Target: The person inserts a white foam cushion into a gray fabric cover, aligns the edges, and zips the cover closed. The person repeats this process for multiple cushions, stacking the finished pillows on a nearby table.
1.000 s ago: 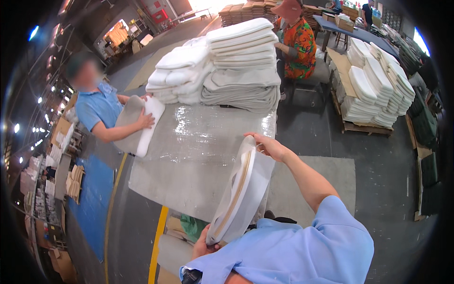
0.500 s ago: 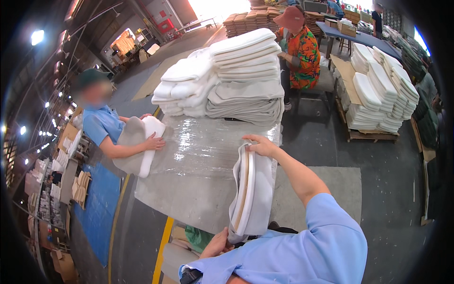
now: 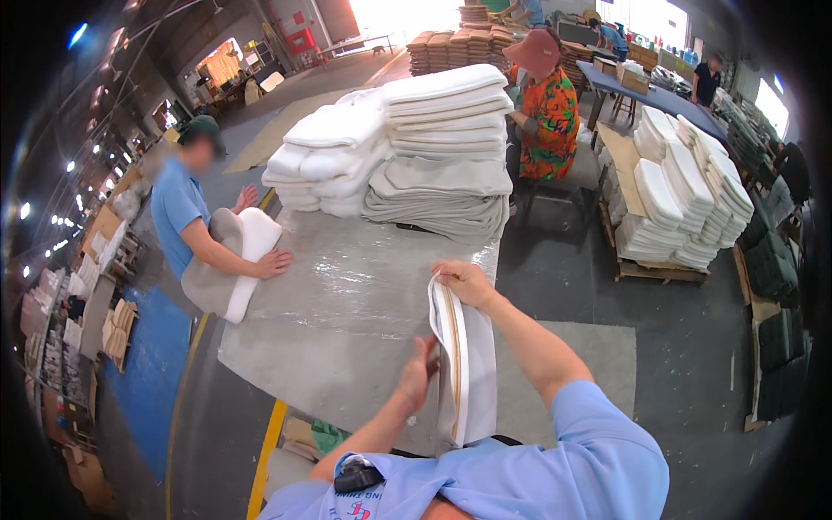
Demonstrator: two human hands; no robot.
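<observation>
In front of me a long padded cushion (image 3: 463, 364) stands on edge near the table's right side. White layers, a tan strip along the top edge and a grey fabric cover show on it. My right hand (image 3: 465, 282) is closed on the cover at the cushion's far end, thumb and fingers pinching the edge. Against the cushion's left side, about midway along, rests my left hand (image 3: 418, 377), fingers stretched and partly hidden behind the edge. The table (image 3: 303, 347) has a grey top with a shiny clear plastic sheet.
Stacked white pads (image 3: 446, 108) and folded grey covers (image 3: 438, 195) fill the table's far end. At the left a co-worker (image 3: 186, 208) handles a white pad with a grey cover (image 3: 247, 260). Another person (image 3: 550, 126) sits beyond. A loaded pallet (image 3: 663, 270) stands right.
My left hand has left the cushion's near end and moved up along its left side. The right hand still grips the far end. The co-worker at left has lifted one hand off the pad.
</observation>
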